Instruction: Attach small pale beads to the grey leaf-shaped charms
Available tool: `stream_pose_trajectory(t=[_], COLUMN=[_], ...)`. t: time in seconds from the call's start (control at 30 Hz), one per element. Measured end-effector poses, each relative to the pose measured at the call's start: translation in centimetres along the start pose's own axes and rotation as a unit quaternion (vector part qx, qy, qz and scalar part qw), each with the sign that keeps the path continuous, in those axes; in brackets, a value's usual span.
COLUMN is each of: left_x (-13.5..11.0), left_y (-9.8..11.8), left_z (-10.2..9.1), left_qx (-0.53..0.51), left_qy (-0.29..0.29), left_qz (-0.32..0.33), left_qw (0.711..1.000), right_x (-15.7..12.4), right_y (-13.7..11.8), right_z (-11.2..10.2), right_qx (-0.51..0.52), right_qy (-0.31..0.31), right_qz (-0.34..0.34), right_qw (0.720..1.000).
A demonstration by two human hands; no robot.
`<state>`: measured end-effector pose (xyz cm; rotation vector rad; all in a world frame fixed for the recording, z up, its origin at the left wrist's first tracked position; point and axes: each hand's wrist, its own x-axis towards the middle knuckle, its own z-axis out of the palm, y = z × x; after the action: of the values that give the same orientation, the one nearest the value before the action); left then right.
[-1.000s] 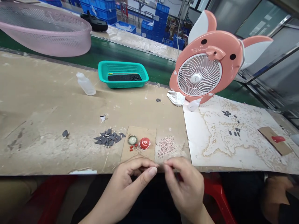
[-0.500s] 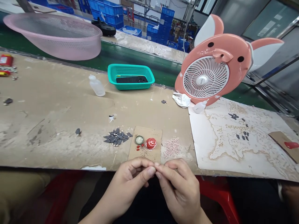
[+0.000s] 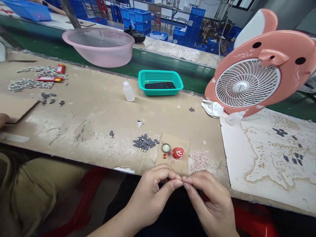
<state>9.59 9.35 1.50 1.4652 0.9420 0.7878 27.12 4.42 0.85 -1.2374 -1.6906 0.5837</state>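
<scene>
Right at the front edge of the table [image 3: 91, 115], we had both hands tip to tip! The left hand [image 3: 153, 194] was pinched narrow, thumb against forefinger; the right hand [image 3: 212, 200] faced it in an equally tight pinch. Between those fingertips we spotted a tiny pale piece [image 3: 182, 182], too small for us to name.

Just beyond the knuckles we saw the cardboard square [image 3: 184, 144], its near edge partly hidden behind the left hand. On it sat a crimped metal cap [image 3: 166, 148] and a red cap [image 3: 178, 153], side by side, with red bits [image 3: 165, 156] close to the metal one. We found things tight here: the pile of dark pieces [image 3: 145, 143] ran up to the cardboard's left edge, and the patch of pale pink beads [image 3: 199, 160] lay just off its right.

Further right, the map sheet [image 3: 237, 158] set its edge well apart from the cardboard. We had the most room ahead and to the left, where brown tabletop stretched up to the upright bottle [image 3: 128, 92] and the teal basket [image 3: 160, 92] at the far edge, with the fan [image 3: 247, 82] bounding the right.
</scene>
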Motion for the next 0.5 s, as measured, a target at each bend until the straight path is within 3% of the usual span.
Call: stream_pose_trajectory(t=[0.33,0.43,0.5], left_x=[0.1,0.0,-0.1], left_y=[-0.4,-0.7,-1.2], left_z=[-0.5,-0.8,-1.6], left_qx=[-0.029,-0.011,0.054], left_qy=[-0.019,-0.019,0.002], left_qz=[-0.060,-0.052,-0.014], left_qw=[0.998,0.998,0.998], right_x=[0.3,0.4,0.5], right_y=[0.7,0.9,1.1], right_z=[0.8,1.3,1.4], right_qx=[-0.001,-0.028,-0.051], right_qy=[-0.038,-0.041,-0.032], right_qz=[0.016,0.011,0.015], right_qw=[0.999,0.999,0.998])
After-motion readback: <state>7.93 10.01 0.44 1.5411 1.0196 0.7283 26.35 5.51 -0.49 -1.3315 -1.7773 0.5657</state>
